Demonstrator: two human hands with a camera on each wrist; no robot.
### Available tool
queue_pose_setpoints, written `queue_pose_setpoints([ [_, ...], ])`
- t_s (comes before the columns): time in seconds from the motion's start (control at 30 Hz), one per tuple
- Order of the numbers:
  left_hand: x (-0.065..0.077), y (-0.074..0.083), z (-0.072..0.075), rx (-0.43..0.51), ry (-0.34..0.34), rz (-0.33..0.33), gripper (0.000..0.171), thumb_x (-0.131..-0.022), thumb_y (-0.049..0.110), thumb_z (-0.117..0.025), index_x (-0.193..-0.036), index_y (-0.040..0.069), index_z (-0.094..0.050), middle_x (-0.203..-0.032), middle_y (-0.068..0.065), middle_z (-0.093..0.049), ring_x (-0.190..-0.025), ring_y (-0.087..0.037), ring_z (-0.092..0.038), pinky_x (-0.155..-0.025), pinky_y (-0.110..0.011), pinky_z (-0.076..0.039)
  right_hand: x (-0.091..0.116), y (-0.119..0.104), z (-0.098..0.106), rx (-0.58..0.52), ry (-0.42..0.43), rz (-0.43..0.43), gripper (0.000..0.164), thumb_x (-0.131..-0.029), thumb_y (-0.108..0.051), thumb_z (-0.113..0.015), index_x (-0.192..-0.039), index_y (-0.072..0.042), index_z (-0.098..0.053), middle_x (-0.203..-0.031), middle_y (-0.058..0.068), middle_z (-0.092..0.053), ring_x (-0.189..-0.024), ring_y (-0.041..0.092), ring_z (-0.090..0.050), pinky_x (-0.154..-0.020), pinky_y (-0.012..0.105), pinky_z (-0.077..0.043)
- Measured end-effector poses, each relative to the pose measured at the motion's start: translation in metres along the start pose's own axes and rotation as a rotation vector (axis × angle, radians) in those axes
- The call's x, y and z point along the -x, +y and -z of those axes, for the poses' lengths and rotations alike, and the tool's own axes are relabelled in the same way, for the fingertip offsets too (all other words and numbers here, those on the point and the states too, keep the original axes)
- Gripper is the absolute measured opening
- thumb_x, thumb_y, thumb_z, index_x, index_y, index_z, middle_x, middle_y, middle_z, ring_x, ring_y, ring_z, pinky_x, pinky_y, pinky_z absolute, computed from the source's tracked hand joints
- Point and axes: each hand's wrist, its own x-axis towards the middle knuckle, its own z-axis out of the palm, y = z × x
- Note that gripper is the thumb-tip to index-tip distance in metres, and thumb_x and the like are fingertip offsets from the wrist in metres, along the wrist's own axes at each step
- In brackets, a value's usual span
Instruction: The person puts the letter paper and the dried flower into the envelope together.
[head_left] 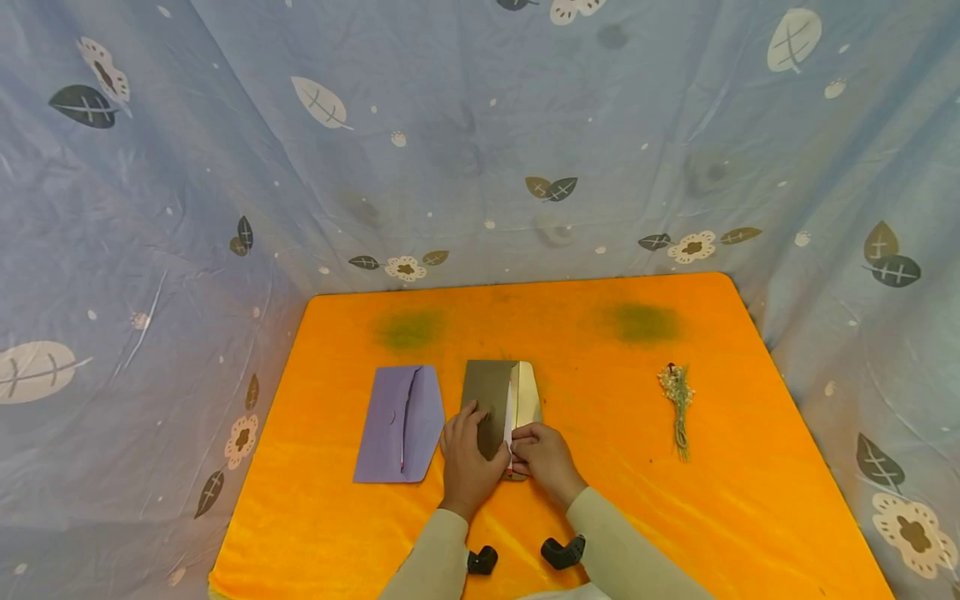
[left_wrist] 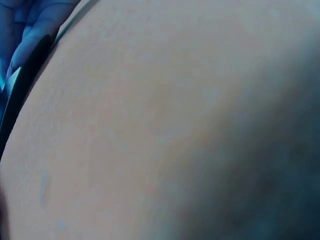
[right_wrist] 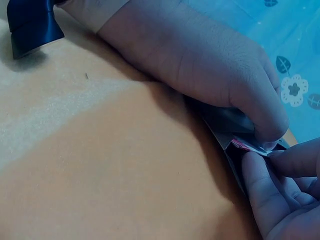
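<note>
Envelope (head_left: 486, 385) in dull olive-brown lies flat on the orange-covered table (head_left: 337, 333), well in from the far edge and a little nearer the left edge than the right. Its long side runs away from the person, and the flap (head_left: 529, 392), pale gold with a soft sheen, is folded out toward the table's right edge, its outer corners cut at a slant. Along the mouth shows a narrow white slip (head_left: 512, 408) with a touch of red at its near end; from the right wrist I see the mouth gaping slightly there. The person's left hand (head_left: 469, 462) rests on the brown panel, fingers spread apart and fairly straight, the thumb reaching to the slip. The right hand (head_left: 546, 457) pinches the slip's near end between thumb and forefinger, the gap between them all but closed. Just beside, toward the table's left edge, lies a purple envelope (head_left: 384, 421) with its flap also out and its mouth slightly parted. Well apart, toward the right edge, lies a small dried bouquet (head_left: 678, 408), blossoms pointing to the far edge, stems to the near side.
</note>
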Motion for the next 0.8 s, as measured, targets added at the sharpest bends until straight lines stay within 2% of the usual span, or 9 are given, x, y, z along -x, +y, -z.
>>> queue_pose_setpoints([
  [0.23,0.0005,-0.0002,0.0013,0.023,-0.031,0.035,0.058,-0.087,0.023,-0.086,-0.138,0.005,-0.066,-0.158,-0.016,-0.053,-0.138,-0.041,-0.046,-0.117,-0.062,-0.027,-0.0044,0.0014,-0.0049,-0.021,-0.010,0.018,0.019,-0.104,0.005,-0.062,-0.121,0.012,-0.067,-0.098,0.013,-0.073,-0.082,0.024,-0.074,-0.074,0.036,-0.064],
  [0.43,0.0014,-0.0012,0.0000,0.024,-0.024,0.024,0.059,-0.086,0.024,-0.086,-0.138,0.005,-0.067,-0.158,-0.016,-0.053,-0.137,-0.041,-0.047,-0.116,-0.063,-0.028,-0.0072,0.0044,-0.0025,-0.056,-0.032,-0.003,0.020,-0.106,0.003,-0.062,-0.124,0.010,-0.066,-0.102,0.015,-0.072,-0.086,0.024,-0.074,-0.075,0.034,-0.064],
  [0.8,0.0002,0.0028,0.0018,0.035,-0.013,0.024,0.059,-0.086,0.024,-0.086,-0.137,0.003,-0.066,-0.157,-0.017,-0.054,-0.138,-0.043,-0.046,-0.116,-0.064,-0.028,0.0007,0.0060,0.0013,-0.088,-0.093,-0.022,0.023,-0.106,0.002,-0.062,-0.127,0.011,-0.066,-0.108,0.015,-0.073,-0.094,0.026,-0.075,-0.081,0.035,-0.064],
])
